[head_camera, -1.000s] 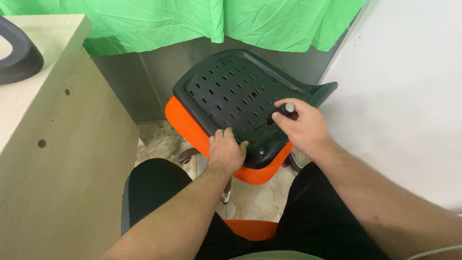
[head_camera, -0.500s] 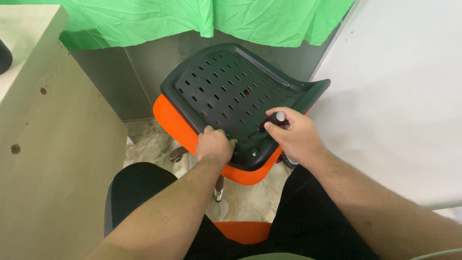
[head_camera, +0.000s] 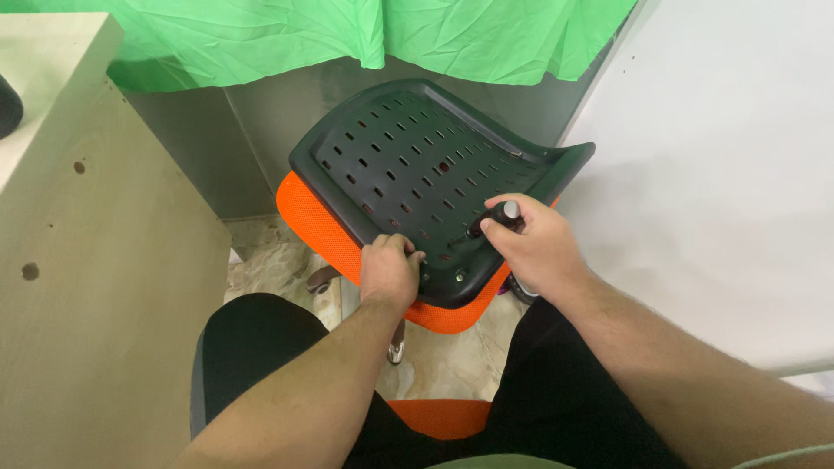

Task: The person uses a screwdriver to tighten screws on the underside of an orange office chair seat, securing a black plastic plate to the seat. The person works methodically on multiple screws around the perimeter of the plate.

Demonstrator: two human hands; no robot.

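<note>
A black perforated plastic seat pan [head_camera: 408,165] lies tilted on an orange mesh cushion [head_camera: 317,221] in front of my knees. My left hand [head_camera: 388,271] grips the pan's near edge, fingers curled over the rim. My right hand [head_camera: 530,243] is closed around a black-handled tool [head_camera: 499,215] with a grey cap, its tip pressed against the pan near the front edge. Small screws [head_camera: 458,278] show in the rim between my hands.
A pale wooden cabinet side [head_camera: 95,287] stands at the left. A green cloth [head_camera: 365,35] hangs behind, and a white wall panel [head_camera: 730,191] is at the right. Chair base casters [head_camera: 320,280] rest on the stone floor below the cushion.
The view shifted slightly and the seat now sits a little lower and more central. Both hands keep their hold; the right hand with the tool stays at the same spot on the pan.
</note>
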